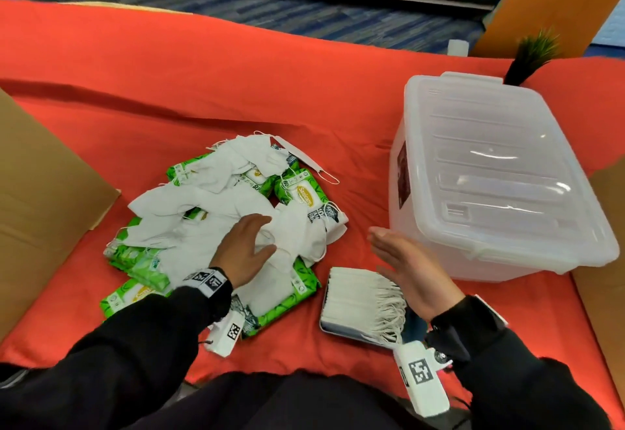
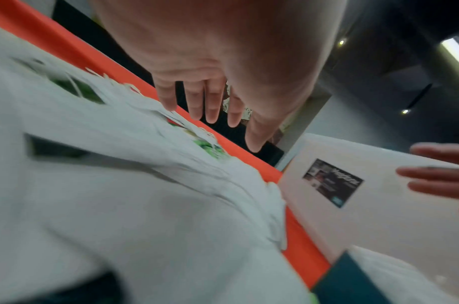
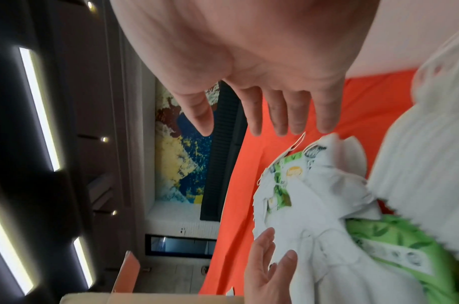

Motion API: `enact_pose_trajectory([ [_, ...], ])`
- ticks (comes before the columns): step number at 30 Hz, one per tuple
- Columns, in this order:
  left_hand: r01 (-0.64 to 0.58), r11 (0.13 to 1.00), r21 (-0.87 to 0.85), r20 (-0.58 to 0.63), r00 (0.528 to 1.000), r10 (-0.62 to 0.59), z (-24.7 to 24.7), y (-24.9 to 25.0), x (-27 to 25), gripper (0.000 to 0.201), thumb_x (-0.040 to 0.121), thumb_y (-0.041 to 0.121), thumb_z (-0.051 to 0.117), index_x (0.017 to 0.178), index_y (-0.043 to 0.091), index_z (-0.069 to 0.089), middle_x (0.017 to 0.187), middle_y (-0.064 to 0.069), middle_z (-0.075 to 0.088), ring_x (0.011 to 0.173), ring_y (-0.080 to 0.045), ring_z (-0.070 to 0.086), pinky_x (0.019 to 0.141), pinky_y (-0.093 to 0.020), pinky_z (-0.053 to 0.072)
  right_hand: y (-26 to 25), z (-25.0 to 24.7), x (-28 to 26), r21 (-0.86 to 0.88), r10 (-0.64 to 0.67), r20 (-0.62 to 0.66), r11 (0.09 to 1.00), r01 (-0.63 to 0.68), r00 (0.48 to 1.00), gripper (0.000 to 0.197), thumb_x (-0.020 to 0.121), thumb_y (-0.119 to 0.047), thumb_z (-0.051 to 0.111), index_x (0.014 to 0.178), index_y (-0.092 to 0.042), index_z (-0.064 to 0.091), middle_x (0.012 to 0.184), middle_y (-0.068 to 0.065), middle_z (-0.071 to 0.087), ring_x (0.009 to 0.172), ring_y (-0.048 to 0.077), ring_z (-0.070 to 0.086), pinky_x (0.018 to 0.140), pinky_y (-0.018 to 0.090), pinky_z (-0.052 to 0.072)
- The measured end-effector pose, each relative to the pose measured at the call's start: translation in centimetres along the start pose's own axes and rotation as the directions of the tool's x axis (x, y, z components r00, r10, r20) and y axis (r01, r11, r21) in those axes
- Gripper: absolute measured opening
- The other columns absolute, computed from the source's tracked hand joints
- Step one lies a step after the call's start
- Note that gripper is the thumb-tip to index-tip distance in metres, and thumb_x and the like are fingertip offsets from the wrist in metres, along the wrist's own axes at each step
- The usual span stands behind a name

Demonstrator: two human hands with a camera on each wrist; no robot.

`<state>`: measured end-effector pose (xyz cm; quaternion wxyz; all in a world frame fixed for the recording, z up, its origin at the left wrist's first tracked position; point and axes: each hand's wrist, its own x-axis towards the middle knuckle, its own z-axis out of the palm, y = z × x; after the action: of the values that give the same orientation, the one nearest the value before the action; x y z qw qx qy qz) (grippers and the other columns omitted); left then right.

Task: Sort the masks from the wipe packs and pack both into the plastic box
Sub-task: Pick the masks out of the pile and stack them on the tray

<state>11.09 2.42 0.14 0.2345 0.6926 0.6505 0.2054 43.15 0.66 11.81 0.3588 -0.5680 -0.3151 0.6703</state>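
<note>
Brown cardboard (image 1: 40, 199) lies at the far left edge of the table, over the red-orange cloth (image 1: 203, 74) that covers it; just right of it sits a loose heap of white masks (image 1: 203, 223) mixed with green wipe packs (image 1: 301, 193), the masks draped over most of the packs, one pack showing a yellow oval label near the heap's right side, another pack (image 1: 287, 297) poking out at the near edge; the left hand (image 1: 245, 247) hovers flat over the near right part of the heap, palm down, fingers straight and spread, holding nothing; whether the fingertips touch the masks cannot be told; the left wrist view shows those fingers (image 2: 212, 102) extended above blurred white fabric; a white tagged camera unit hangs under each wrist; to the right of the heap, near the table's front, a neat stack of white masks (image 1: 358, 297) rests with ear loops trailing to its right; the right hand (image 1: 409, 267) is held just above and beside this stack, edge-on, fingers straight and together, gripping nothing; the right wrist view confirms its fingers (image 3: 296, 109) outstretched; further right stands the clear plastic box (image 1: 490, 176), its lid shut, a dark label on its left wall; behind the box a small green plant (image 1: 531, 54) leans; more cardboard (image 1: 605, 260) lies at the right edge.
</note>
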Motion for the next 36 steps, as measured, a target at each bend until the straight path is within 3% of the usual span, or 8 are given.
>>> enact_pose_trajectory([
  [7,0.051,0.903,0.426,0.331,0.92,-0.208,-2.7,-8.5,-0.7,0.092,0.086,0.062,0.063,0.161,0.035,0.016,0.17,-0.005,0.008,0.156,-0.029,0.012,0.123,-0.045,0.018,-2.1,11.2,9.1,-0.167,0.062,0.102,0.985,-0.044,0.993,0.024,0.095,-0.026,0.066,0.116,-0.017,0.075,0.121,0.006,0.072,0.102,0.019,0.065,0.082,0.036,0.048],
  [12,-0.302,0.856,0.42,0.444,0.891,0.097,-4.0,-11.7,-0.5,0.049,0.081,0.03,0.066,0.129,0.035,0.059,0.135,0.001,0.059,0.114,-0.029,0.061,0.086,-0.042,0.05,-3.3,17.9,16.5,-0.295,0.122,0.088,0.951,-0.091,0.989,0.023,0.094,-0.032,0.067,0.113,-0.018,0.07,0.113,0.0,0.067,0.098,0.02,0.062,0.078,0.034,0.049],
  [16,-0.217,0.872,0.439,0.3,0.95,0.085,-7.5,-13.7,2.4,0.035,0.081,0.026,0.064,0.116,0.029,0.064,0.116,0.003,0.062,0.105,-0.027,0.06,0.083,-0.039,0.044,-4.4,21.7,22.5,-0.503,0.004,0.041,0.864,0.017,0.999,0.025,0.094,-0.025,0.069,0.116,-0.015,0.068,0.125,0.004,0.065,0.108,0.022,0.057,0.083,0.033,0.043],
  [21,0.129,0.95,0.286,0.156,0.971,-0.179,-10.6,-16.2,6.3,0.052,0.083,0.06,0.066,0.121,0.028,0.049,0.119,0.003,0.055,0.108,-0.022,0.056,0.088,-0.037,0.044,-4.7,24.7,28.7,-0.828,-0.066,0.079,0.551,0.102,0.995,0.052,0.092,-0.03,0.07,0.14,-0.018,0.054,0.143,0.008,0.056,0.122,0.026,0.056,0.088,0.03,0.042],
  [25,-0.021,0.995,0.1,0.336,0.942,-0.013,-11.1,-15.5,8.5,0.059,0.087,0.072,0.057,0.134,0.038,0.052,0.13,0.009,0.053,0.11,-0.011,0.055,0.097,-0.035,0.044,-3.7,25.4,31.3,-0.974,-0.013,0.176,0.142,0.176,0.984,0.067,0.093,-0.038,0.068,0.153,-0.026,0.041,0.161,0.005,0.037,0.141,0.027,0.044,0.109,0.033,0.038],
  [29,-0.051,0.995,0.086,0.141,0.989,0.038,-11.6,-16.7,13.1,0.045,0.094,0.057,0.055,0.133,0.034,0.054,0.132,0.008,0.051,0.121,-0.017,0.052,0.102,-0.04,0.042,-1.7,24.2,30.2,-0.965,-0.15,0.146,-0.241,0.107,0.978,0.034,0.09,-0.053,0.057,0.117,-0.034,0.065,0.127,0.0,0.055,0.118,0.027,0.055,0.098,0.041,0.043],
  [33,0.167,0.981,0.094,0.042,0.984,-0.172,-11.6,-17.8,18.5,0.065,0.091,0.053,0.065,0.147,0.029,0.044,0.146,-0.002,0.045,0.131,-0.026,0.046,0.107,-0.039,0.04,-0.6,21.6,27.8,-0.911,0.054,0.16,-0.377,0.168,0.986,0.036,0.092,-0.054,0.052,0.093,-0.025,0.073,0.106,-0.001,0.064,0.101,0.024,0.063,0.088,0.038,0.047],
  [36,0.254,0.953,0.166,0.141,0.95,-0.278,-10.6,-17.9,20.5,0.09,0.086,0.056,0.069,0.158,0.029,0.023,0.154,-0.007,0.039,0.139,-0.033,0.039,0.11,-0.045,0.038,-1.4,20.9,27.2,-0.949,0.136,0.155,-0.256,0.186,0.979,0.036,0.091,-0.054,0.057,0.082,-0.021,0.068,0.09,-0.002,0.069,0.089,0.022,0.065,0.071,0.033,0.052],
])
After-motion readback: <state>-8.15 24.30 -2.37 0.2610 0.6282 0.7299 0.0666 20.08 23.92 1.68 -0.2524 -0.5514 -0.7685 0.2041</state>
